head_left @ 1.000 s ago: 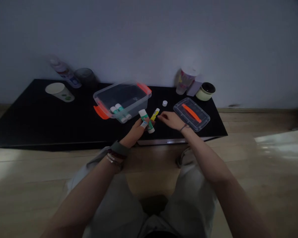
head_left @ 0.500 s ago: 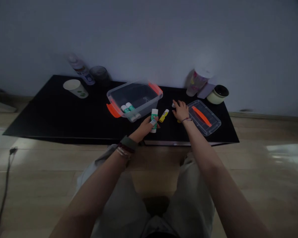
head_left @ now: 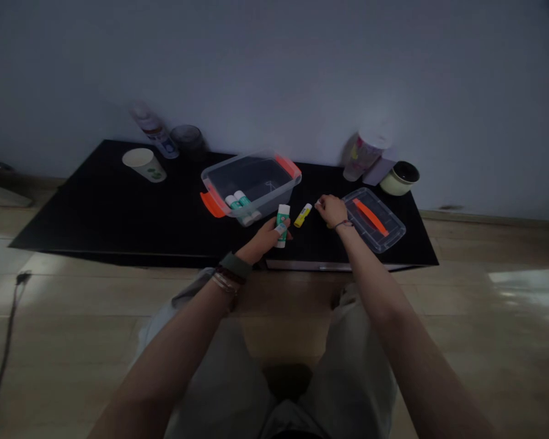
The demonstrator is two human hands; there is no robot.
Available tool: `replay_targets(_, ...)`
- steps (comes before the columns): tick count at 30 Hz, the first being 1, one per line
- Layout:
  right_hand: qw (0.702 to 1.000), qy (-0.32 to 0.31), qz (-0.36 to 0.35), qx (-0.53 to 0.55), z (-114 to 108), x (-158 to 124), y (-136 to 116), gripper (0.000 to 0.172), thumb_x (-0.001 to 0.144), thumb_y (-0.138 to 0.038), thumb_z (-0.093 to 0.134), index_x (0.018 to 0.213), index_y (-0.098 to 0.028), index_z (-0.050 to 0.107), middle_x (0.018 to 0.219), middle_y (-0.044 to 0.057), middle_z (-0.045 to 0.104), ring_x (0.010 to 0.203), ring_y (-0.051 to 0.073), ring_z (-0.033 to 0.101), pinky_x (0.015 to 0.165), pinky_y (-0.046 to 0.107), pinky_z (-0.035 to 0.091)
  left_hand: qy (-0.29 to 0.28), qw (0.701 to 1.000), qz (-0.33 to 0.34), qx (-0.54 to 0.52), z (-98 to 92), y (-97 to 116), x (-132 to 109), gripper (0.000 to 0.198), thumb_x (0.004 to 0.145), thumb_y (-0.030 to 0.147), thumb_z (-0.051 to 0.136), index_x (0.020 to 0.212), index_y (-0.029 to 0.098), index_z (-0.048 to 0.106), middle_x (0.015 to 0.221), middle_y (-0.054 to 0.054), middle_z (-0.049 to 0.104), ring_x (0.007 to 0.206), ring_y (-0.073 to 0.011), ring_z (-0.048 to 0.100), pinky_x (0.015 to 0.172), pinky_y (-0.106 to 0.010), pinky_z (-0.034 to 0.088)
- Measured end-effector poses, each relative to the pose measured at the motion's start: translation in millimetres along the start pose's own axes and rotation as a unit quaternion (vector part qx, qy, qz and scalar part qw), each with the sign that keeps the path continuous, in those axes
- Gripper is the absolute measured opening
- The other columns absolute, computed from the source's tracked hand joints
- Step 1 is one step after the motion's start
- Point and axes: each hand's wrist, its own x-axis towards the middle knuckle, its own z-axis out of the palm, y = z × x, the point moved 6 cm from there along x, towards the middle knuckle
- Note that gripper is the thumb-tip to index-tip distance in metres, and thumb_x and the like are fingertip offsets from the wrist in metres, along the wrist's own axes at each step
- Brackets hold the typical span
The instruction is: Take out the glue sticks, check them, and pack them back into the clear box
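Head view, and here we go: the left hand (head_left: pixel 260 241) has its fingers clamped on a green-and-white glue stick (head_left: pixel 282 225) over the black tabletop (head_left: pixel 73 225). The right hand (head_left: pixel 332 210) pinches its fingers together on a small white cap (head_left: pixel 319 203), just right of a yellow glue stick (head_left: pixel 302 214), between a clear box (head_left: pixel 260 201) on the left and its orange-handled lid (head_left: pixel 373 219) on the right.

The left hand (head_left: pixel 260 241) grips a green-and-white glue stick (head_left: pixel 282 225) upright; the right hand (head_left: pixel 332 210) pinches a small white cap (head_left: pixel 318 203), a yellow glue stick (head_left: pixel 302 214) lying between the hands on the black counter (head_left: pixel 73 231).

2 glue sticks (head_left: pixel 236 200) in plastic tub (head_left: pixel 251 160); lid (head_left: pixel 373 220) right of tub.
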Motion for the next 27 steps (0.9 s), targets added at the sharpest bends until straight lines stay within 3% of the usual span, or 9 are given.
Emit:
replay_targets(4,0.989,0.006,-0.046,0.14,-16,-11,-14,0.02,0.088,-0.031,0.057,0.102,-0.017,0.06,0.099,0.007,0.067,0.086,0.019,0.06,0.077,0.028,0.043,-0.012,1.0,0.013,0.0,0.9,2,3,0.05,0.072,0.064,0.072,0.087,0.018,0.057,0.068,0.0,0.063,0.068,-0.0177,0.065,0.061,-0.027,0.046)
replay_targets(10,0.953,0.01,-0.118,0.28,-32,-46,-34,0.038,0.074,-0.028,0.067,0.107,-0.018,0.05,0.104,0.004,0.062,0.08,0.015,0.057,0.074,0.027,0.045,-0.027,0.999,0.033,0.011,8.6,5,3,0.045,0.074,0.06,0.073,0.086,0.019,0.056,0.066,0.004,0.055,0.062,-0.0123,0.057,0.067,-0.03,0.052)
replay_targets(16,0.911,-0.052,-0.112,0.393,-27,-64,-29,0.046,0.072,-0.031,0.073,0.11,-0.02,0.049,0.101,0.002,0.063,0.078,0.013,0.059,0.073,0.026,0.047,-0.08,0.996,0.036,0.031,25.6,4,-5,0.05,0.075,0.063,0.071,0.096,0.019,0.059,0.068,0.004,0.053,0.06,-0.0112,0.054,0.063,-0.028,0.051)
replay_targets(20,0.863,-0.081,-0.112,0.486,-28,-69,-23,0.046,0.074,-0.037,0.074,0.11,-0.021,0.051,0.093,0.0,0.066,0.074,0.012,0.058,0.068,0.024,0.047,-0.106,0.993,0.034,0.03,32.0,1,-6,0.055,0.077,0.068,0.066,0.1,0.018,0.058,0.068,0.003,0.053,0.057,-0.0099,0.053,0.056,-0.024,0.046)
replay_targets(24,0.815,-0.086,-0.113,0.562,-34,-74,-20,0.044,0.075,-0.045,0.075,0.105,-0.021,0.054,0.079,-0.002,0.064,0.063,0.011,0.054,0.058,0.022,0.044,-0.163,0.985,0.039,0.029,37.1,1,-7,0.058,0.079,0.071,0.062,0.102,0.018,0.056,0.067,0.004,0.053,0.053,-0.0085,0.049,0.049,-0.021,0.039)
replay_targets(27,0.809,-0.074,-0.121,0.57,-39,-78,-22,0.041,0.077,-0.051,0.073,0.101,-0.021,0.057,0.078,-0.001,0.063,0.062,0.011,0.053,0.057,0.023,0.044,-0.188,0.981,0.037,0.031,37.4,3,-9,0.059,0.08,0.072,0.06,0.103,0.017,0.055,0.066,0.004,0.051,0.05,-0.0081,0.045,0.046,-0.021,0.035)
